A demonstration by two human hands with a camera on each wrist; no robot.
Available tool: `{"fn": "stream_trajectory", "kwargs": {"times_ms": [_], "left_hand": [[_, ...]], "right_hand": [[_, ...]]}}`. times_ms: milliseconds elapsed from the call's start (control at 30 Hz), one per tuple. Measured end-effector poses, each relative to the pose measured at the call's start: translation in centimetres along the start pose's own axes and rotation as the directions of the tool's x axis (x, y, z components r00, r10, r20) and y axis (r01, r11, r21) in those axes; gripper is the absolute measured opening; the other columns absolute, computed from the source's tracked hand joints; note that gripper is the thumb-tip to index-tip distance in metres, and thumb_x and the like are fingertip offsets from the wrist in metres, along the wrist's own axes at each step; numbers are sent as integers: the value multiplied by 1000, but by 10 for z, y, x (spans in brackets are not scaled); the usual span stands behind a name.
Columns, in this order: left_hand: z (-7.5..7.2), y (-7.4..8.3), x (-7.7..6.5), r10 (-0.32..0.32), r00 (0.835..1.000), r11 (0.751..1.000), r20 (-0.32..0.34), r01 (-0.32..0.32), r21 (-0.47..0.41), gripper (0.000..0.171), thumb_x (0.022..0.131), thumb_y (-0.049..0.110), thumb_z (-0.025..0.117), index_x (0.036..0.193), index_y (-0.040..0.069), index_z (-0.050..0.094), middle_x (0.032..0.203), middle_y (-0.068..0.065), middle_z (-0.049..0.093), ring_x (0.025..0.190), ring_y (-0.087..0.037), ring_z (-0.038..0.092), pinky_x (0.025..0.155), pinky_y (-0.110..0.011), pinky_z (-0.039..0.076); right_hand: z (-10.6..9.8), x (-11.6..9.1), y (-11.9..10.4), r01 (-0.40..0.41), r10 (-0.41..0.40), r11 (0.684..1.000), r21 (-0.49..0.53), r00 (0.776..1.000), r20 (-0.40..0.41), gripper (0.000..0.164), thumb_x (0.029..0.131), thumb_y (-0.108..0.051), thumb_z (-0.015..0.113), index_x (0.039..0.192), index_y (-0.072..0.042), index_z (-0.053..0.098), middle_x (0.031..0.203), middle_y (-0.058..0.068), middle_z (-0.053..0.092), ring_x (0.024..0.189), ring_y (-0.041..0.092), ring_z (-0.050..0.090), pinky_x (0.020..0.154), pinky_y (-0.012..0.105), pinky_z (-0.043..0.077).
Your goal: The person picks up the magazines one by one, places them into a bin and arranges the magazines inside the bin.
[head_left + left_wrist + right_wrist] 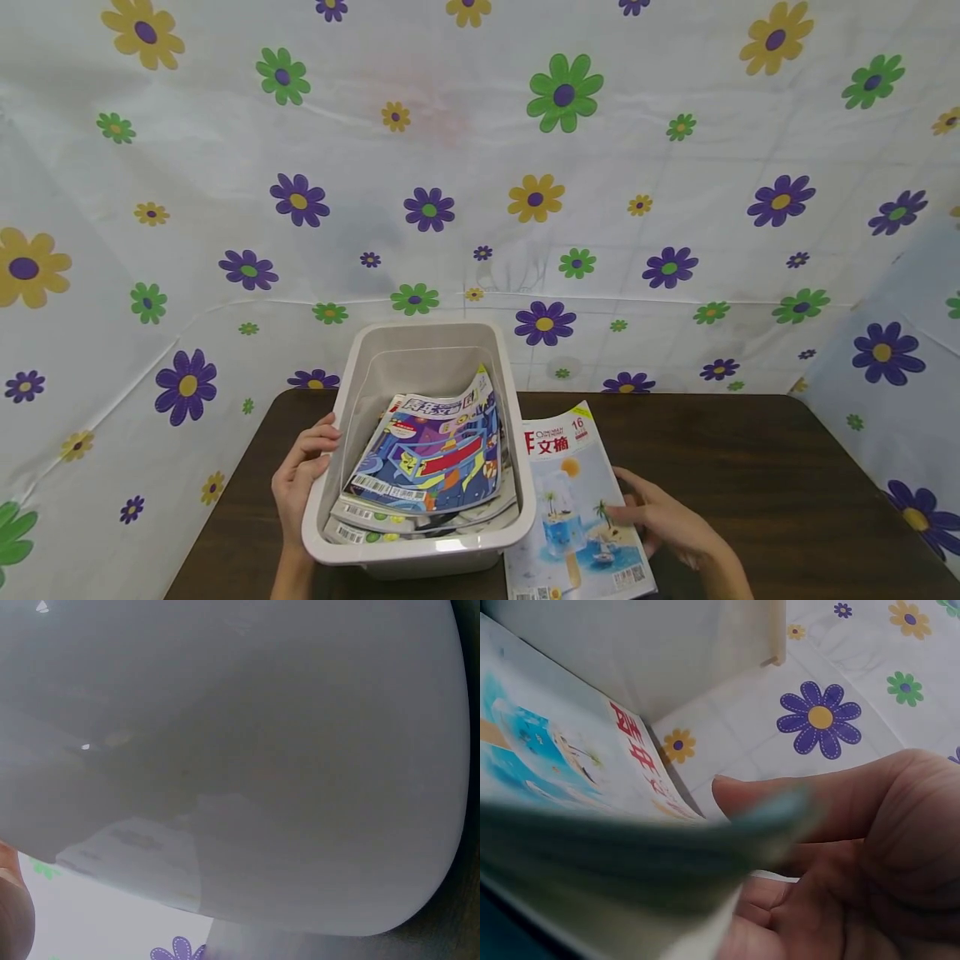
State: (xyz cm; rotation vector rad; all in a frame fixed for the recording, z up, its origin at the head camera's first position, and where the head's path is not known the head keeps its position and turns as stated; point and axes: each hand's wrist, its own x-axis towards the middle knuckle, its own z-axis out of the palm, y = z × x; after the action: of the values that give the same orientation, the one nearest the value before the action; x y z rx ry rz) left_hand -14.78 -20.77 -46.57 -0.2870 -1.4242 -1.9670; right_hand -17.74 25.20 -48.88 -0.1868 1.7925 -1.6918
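A grey-white plastic bin (pixel 427 337) stands on the table, with several magazines stacked inside. The uppermost magazine (pixel 431 454) has a purple and blue cartoon cover. My left hand (pixel 300 475) grips the bin's left rim with bent fingers. In the left wrist view the bin wall (pixel 262 787) fills most of the picture, and only a bit of the hand (pixel 15 915) shows. To the right of the bin, my right hand (pixel 671 521) pinches the right edge of a pale blue magazine (pixel 555 508), thumb on its cover. The right wrist view shows the hand (pixel 840 855) around the magazine's blurred page edges.
A dark brown wooden table (pixel 750 467) extends to the right of the magazine and to the left of the bin. Behind it hangs a white sheet (pixel 450 167) printed with purple, green and yellow flowers.
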Motion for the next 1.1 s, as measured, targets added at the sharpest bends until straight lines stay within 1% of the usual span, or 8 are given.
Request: {"fn": "stream_trajectory", "kwargs": {"times_ms": [67, 133, 233, 500, 567, 733, 933, 1100], "left_hand": [[0, 0, 0, -7, 1000, 1000, -7, 7, 5, 32, 93, -12, 38, 92, -8, 69, 104, -4, 73, 127, -21, 59, 106, -25, 45], [-1, 0, 0, -2, 1000, 1000, 0, 2, -1, 30, 94, -12, 38, 93, -10, 68, 105, -4, 73, 128, -21, 59, 106, -25, 46], [-2, -2, -1, -1, 1000, 1000, 0, 1, 4, 31, 94, -11, 38, 93, -10, 69, 106, -4, 73, 128, -21, 59, 105, -25, 46], [-1, 1, -2, 1, 1000, 1000, -3, -1, 17, 30, 93, -11, 38, 92, -10, 68, 104, -3, 73, 128, -21, 59, 106, -26, 45], [0, 2, -2, -3, 1000, 1000, -4, 3, 18, 29, 93, -12, 38, 92, -14, 66, 104, -3, 73, 128, -22, 58, 106, -26, 44], [1, 3, -2, -29, 999, 999, -24, 30, 35, 29, 93, -11, 38, 91, -12, 66, 103, -1, 73, 128, -22, 58, 107, -27, 44], [1, 3, -1, -14, 1000, 1000, 1, 14, 6, 30, 94, -11, 38, 92, -10, 68, 105, -4, 73, 129, -23, 58, 106, -26, 45], [0, 1, -1, -10, 1000, 1000, 8, 10, 5, 31, 93, -12, 38, 92, -10, 68, 105, -4, 73, 129, -22, 57, 106, -26, 45]], "right_hand": [[0, 0, -1, 4, -4, 1000, 5, 1000, 9, 82, 104, -12, 58, 158, 12, 0, 113, 22, 71, 93, 40, 74, 68, 44, 63], [0, 0, -3, 11, -11, 1000, 10, 1000, 14, 83, 104, -11, 58, 158, 12, -1, 113, 23, 71, 93, 41, 74, 68, 45, 63], [0, 0, -5, 20, -21, 1000, 17, 1000, 24, 83, 104, -11, 58, 158, 12, -1, 114, 24, 70, 94, 41, 74, 69, 45, 63], [-3, -1, -5, 59, -63, 997, 47, 995, 76, 83, 105, -10, 56, 158, 12, -4, 117, 26, 70, 95, 40, 74, 69, 41, 63], [-2, -2, -5, 58, -62, 997, 47, 995, 75, 82, 105, -10, 55, 158, 12, -3, 117, 26, 70, 95, 40, 74, 69, 41, 63], [-2, -2, -8, 60, -62, 997, 40, 997, 54, 80, 105, -10, 55, 159, 11, 0, 116, 26, 70, 94, 39, 75, 69, 43, 63], [-3, -2, -7, 94, -95, 995, 29, 995, 37, 77, 105, -7, 54, 159, 11, 2, 115, 27, 70, 90, 38, 75, 66, 43, 63], [-4, -4, -9, 136, -139, 989, 53, 989, 53, 76, 105, -5, 52, 158, 12, 0, 117, 27, 70, 91, 37, 75, 66, 43, 63]]}}
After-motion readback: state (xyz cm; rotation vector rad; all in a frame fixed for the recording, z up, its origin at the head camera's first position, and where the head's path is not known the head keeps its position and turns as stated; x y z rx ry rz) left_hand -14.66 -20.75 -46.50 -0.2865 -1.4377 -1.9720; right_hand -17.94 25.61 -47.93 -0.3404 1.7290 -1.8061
